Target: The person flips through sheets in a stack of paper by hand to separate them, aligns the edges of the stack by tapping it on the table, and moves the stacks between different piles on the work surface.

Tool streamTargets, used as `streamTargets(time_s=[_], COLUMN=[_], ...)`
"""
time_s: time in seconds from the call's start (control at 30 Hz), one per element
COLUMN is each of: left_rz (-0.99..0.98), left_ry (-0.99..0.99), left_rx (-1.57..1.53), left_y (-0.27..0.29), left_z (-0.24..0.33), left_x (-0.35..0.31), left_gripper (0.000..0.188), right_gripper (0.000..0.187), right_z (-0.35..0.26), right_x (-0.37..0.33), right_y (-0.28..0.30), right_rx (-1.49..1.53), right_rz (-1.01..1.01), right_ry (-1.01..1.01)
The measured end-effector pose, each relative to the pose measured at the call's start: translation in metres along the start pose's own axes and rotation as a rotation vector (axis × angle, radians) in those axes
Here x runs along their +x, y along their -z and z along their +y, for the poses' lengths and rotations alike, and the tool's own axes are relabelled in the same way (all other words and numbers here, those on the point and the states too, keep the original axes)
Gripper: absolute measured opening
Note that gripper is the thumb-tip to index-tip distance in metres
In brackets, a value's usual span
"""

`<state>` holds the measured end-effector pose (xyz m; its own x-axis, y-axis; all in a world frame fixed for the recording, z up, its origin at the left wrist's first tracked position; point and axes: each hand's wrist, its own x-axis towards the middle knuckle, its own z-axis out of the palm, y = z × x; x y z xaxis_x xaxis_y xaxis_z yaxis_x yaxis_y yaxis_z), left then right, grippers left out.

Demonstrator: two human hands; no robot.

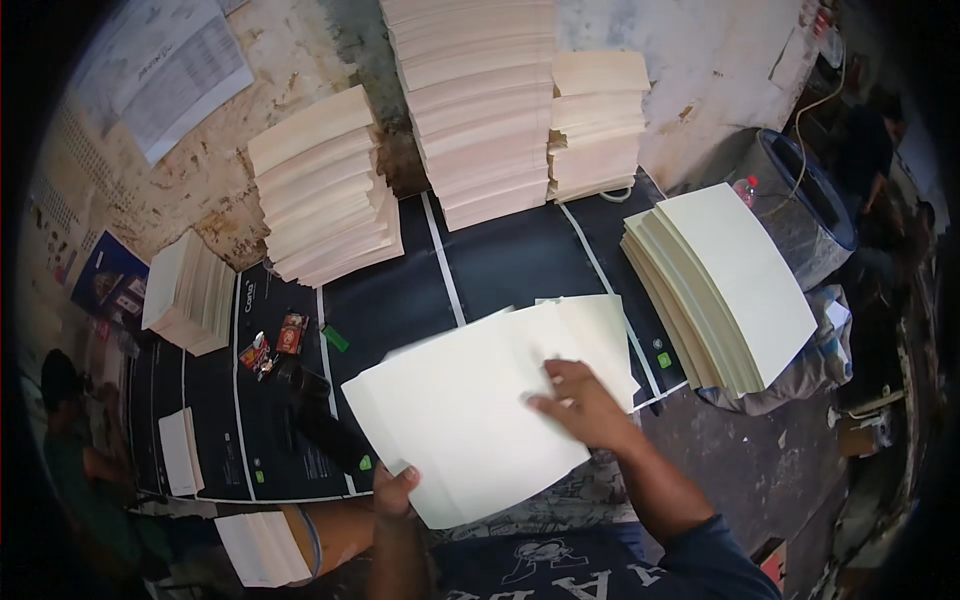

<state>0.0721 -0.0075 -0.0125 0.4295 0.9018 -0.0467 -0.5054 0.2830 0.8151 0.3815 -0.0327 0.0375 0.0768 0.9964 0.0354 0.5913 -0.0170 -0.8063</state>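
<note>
Large cream-white paper sheets (480, 420) lie tilted in front of me, their far edges over the black table. My left hand (397, 490) grips their near left corner, thumb on top and the other fingers hidden beneath. Over the right part of the top sheet is my right hand (588, 405), slightly blurred, its thumb and fingers bent but apart, with nothing visible between them. Whether its fingertips touch the paper I cannot tell. Behind the held sheets, more cream sheets (605, 335) rest on the table's right part.
Tall paper stacks (480, 120) line the wall, with a leaning stack (740, 290) at the right. Small red packets (290, 333) and a green piece (335, 338) lie on the black table (380, 290). A grey drum (800, 200) stands far right. Another person (90, 470) is at the left.
</note>
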Motion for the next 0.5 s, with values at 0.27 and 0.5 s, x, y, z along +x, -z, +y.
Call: streamTargets(time_s=[0.27, 0.5], left_rz=[0.074, 0.249], left_ry=[-0.023, 0.022], left_rx=[-0.034, 0.188], left_y=[-0.001, -0.005], left_z=[0.005, 0.033], left_x=[-0.007, -0.011], left_gripper=[0.058, 0.052], right_gripper=[0.046, 0.043], right_z=[-0.002, 0.030], right_x=[-0.002, 0.015], right_y=[-0.005, 0.022], right_rx=[0.202, -0.103], right_rz=[0.038, 0.028], right_ry=[0.171, -0.304])
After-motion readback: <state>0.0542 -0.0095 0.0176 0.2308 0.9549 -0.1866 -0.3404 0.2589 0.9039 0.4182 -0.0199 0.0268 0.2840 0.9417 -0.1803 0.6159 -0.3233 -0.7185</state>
